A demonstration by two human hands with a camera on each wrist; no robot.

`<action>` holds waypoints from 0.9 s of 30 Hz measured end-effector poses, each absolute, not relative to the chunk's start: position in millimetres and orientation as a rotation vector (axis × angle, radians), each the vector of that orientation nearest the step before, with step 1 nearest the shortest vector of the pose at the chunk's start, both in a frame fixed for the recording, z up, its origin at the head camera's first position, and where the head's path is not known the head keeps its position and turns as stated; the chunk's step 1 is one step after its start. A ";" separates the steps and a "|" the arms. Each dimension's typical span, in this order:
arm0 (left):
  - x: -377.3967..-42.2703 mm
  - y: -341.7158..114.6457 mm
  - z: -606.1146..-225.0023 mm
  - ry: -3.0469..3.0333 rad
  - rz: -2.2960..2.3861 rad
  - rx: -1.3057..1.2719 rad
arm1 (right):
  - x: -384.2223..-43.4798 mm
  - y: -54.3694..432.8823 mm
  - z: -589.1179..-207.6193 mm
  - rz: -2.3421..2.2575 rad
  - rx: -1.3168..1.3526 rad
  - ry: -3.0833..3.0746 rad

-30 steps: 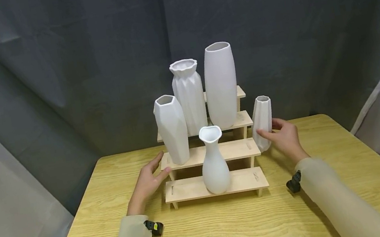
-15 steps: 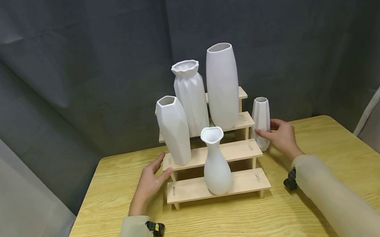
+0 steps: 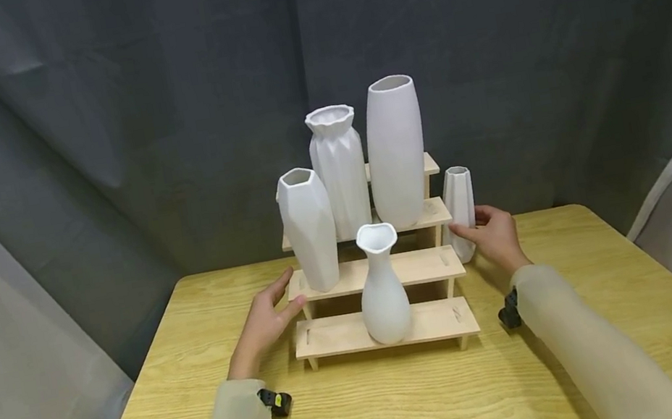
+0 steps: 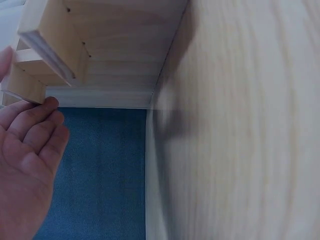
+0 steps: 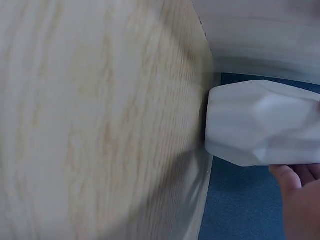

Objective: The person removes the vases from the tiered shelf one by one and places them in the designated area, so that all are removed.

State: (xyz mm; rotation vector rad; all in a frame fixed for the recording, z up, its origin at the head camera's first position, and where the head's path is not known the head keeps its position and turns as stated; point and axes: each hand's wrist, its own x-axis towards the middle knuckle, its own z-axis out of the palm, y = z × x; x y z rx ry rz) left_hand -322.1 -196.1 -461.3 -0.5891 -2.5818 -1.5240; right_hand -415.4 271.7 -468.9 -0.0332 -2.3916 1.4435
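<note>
My right hand [image 3: 494, 237] holds a small faceted white vase [image 3: 461, 211] upright at the right side of the stepped wooden stand [image 3: 395, 271]. In the right wrist view, thumb and fingers show at one side of the vase [image 5: 260, 122], whose base is close over the tabletop. My left hand [image 3: 264, 325] grips the left end of the stand's second step from the front, thumb in front and fingers behind. A white bottle-necked vase [image 3: 384, 297] stands on the lowest step, an angular vase [image 3: 310, 232] on the second step's left.
Higher up the stand are a pleated vase [image 3: 340, 172] with a wavy rim and a tall smooth vase [image 3: 396, 156]. Around them is the wooden table [image 3: 368, 409], with a dark grey curtain [image 3: 163, 119] behind its back edge.
My right hand has moved the small faceted vase slightly left, closer to the stand, and a little upward in view. The left hand keeps its place at the step's end.
</note>
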 end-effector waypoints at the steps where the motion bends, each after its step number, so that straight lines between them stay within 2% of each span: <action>1: -322.3 -196.1 -462.2 -2.585 -1.529 -0.579 | -415.6 271.5 -469.1 1.444 -0.033 -2.393; 21: -323.8 -196.6 -465.3 -2.589 -1.546 -0.560 | -430.8 273.0 -477.5 1.451 -0.002 -2.379; 27: -323.4 -197.0 -462.7 -2.601 -1.547 -0.553 | -424.5 273.3 -475.9 1.460 0.009 -2.367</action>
